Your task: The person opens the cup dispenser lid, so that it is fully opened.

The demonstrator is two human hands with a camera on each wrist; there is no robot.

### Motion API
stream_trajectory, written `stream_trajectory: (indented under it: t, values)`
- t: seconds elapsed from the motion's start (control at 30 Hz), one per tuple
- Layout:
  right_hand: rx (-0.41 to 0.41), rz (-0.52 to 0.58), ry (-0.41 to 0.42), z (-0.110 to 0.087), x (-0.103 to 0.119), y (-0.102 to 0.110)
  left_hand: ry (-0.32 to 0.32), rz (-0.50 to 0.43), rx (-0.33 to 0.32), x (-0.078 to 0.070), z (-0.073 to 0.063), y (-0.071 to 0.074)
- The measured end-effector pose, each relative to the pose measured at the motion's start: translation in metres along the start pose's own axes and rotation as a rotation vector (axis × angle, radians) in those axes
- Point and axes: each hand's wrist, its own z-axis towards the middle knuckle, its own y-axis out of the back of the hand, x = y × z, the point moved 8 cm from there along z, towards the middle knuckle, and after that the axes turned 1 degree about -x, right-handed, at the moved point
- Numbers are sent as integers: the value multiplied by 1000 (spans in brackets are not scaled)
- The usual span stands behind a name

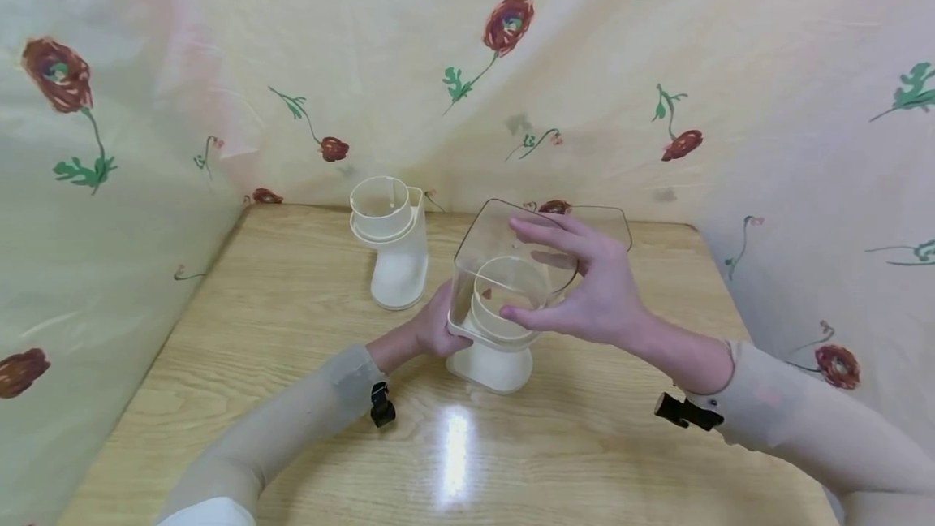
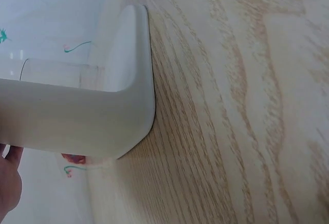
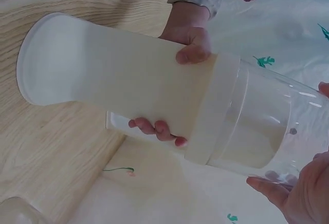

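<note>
A white dispenser-like stand (image 1: 493, 368) with a round collar on top stands on the table. My left hand (image 1: 441, 327) grips its column just under the collar; in the right wrist view the thumb and curled fingers of that hand (image 3: 195, 47) lie on opposite sides of the column (image 3: 139, 88). Over the collar sits a clear plastic container (image 1: 488, 227), its far end tilted up. My right hand (image 1: 595, 286) holds this container near its upper end, thumb on one side and fingers spread on the other. In the left wrist view the stand's foot (image 2: 131, 59) rests on the wood.
A second white stand (image 1: 398, 270) with a round collar stands at the back left. Behind my right hand, another clear container (image 1: 609, 222) lies near the table's back edge. Flowered sheeting (image 1: 409, 63) hangs closely around the wooden table (image 1: 292, 282).
</note>
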Motion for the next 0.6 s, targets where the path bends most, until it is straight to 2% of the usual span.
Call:
stream_trajectory:
  t: [0.17,0.4,0.5,0.6]
  values:
    - [-7,-52,14,5,1,0,12,-24,2,1,-1,-1]
    - [12,-142,-32,5,1,0,-46,40,24,-3,1,-6]
    - [7,-137,-11,4,1,0,-39,32,11,-2,0,-4]
    - [2,-87,3,3,-1,0,-22,34,-1,-1,1,-2]
